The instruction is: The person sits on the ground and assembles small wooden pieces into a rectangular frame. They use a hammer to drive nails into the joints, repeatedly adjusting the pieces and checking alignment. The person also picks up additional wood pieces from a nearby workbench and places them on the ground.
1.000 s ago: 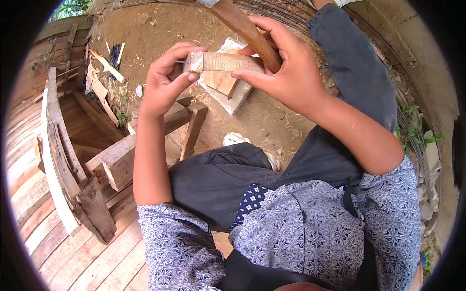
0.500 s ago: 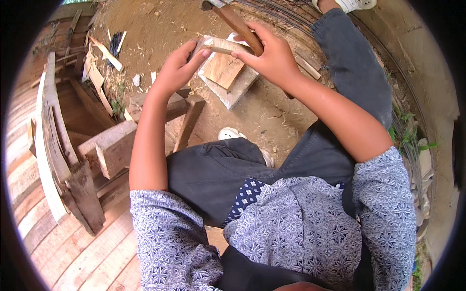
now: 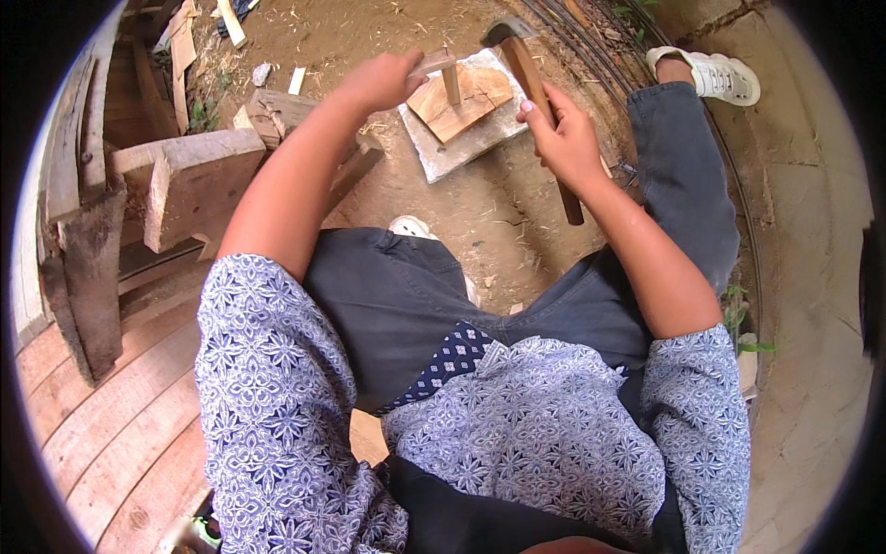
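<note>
My right hand (image 3: 569, 138) is closed round the wooden handle of a hammer (image 3: 528, 74); its dark metal head is up at the far end. My left hand (image 3: 383, 81) grips a small piece of wood (image 3: 449, 81) at its left side, the fingers partly hidden. One end of that piece reaches down to the flat wooden block (image 3: 484, 92), appearing to stand on it. Under the block lies a pale stone slab (image 3: 443, 166) on the ground. The hammer head is beyond and right of the block, apart from the held wood.
A rough timber frame (image 3: 203, 180) stands at the left beside planks (image 3: 138, 415). Wood offcuts (image 3: 231, 23) and shavings lie on the dirt. Dark rods (image 3: 591, 55) run along a concrete surface (image 3: 803, 231) at the right. My legs are spread around the work area.
My hands have parted: the right has moved right with the hammer, no longer touching the small piece of wood. The left has lowered that piece onto the block. The view has shifted.
</note>
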Motion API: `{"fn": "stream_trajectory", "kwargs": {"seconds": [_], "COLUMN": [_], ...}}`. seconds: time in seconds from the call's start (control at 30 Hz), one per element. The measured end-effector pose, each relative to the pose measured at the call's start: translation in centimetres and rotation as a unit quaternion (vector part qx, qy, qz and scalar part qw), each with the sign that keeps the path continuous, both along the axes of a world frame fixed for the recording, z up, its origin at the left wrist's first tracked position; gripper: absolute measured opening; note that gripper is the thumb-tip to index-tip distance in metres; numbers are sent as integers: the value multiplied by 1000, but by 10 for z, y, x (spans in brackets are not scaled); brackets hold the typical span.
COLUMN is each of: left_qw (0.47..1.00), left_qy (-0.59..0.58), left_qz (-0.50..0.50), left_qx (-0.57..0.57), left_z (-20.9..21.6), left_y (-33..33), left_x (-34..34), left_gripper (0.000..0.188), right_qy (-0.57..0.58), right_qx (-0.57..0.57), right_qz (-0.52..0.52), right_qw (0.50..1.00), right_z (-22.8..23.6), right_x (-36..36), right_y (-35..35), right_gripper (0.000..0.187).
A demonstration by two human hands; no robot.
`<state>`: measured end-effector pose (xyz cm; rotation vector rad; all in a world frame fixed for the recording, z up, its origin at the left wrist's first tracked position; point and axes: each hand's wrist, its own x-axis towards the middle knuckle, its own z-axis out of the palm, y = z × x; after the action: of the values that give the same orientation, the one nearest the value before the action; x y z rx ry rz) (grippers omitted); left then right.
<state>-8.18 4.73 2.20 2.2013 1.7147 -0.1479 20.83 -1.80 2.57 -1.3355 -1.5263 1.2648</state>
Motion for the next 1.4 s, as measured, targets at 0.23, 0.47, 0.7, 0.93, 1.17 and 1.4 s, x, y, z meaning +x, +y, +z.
{"fn": "stream_trajectory", "kwargs": {"seconds": [0.23, 0.47, 0.7, 0.93, 1.17, 1.4], "left_qw": [996, 994, 993, 993, 994, 994], "left_qy": [-6, -23, -3, 4, 28, 51], "left_qz": [-84, -85, -108, -79, -93, -74], "left_qx": [-26, -58, -44, -87, -41, -63], "left_z": [-16, -5, 1, 0, 2, 7], "left_y": [3, 2, 6, 4, 12, 10], "left_x": [-28, -11, 7, 3, 14, 19], "left_gripper": [41, 40, 39, 36, 36, 36], "right_qy": [-76, -38, -197, -9, -134, -53], "right_qx": [9, 169, 80, 275, 160, 317], "right_qz": [81, 102, 101, 44, 74, 18], "right_qw": [994, 980, 972, 960, 975, 947], "right_z": [19, 102, 37, 96, 51, 66], "right_x": [-1, -27, -28, -38, -20, -35], "right_y": [-8, 2, 10, -3, 0, 4], "right_gripper": [43, 50, 52, 50, 51, 47]}}
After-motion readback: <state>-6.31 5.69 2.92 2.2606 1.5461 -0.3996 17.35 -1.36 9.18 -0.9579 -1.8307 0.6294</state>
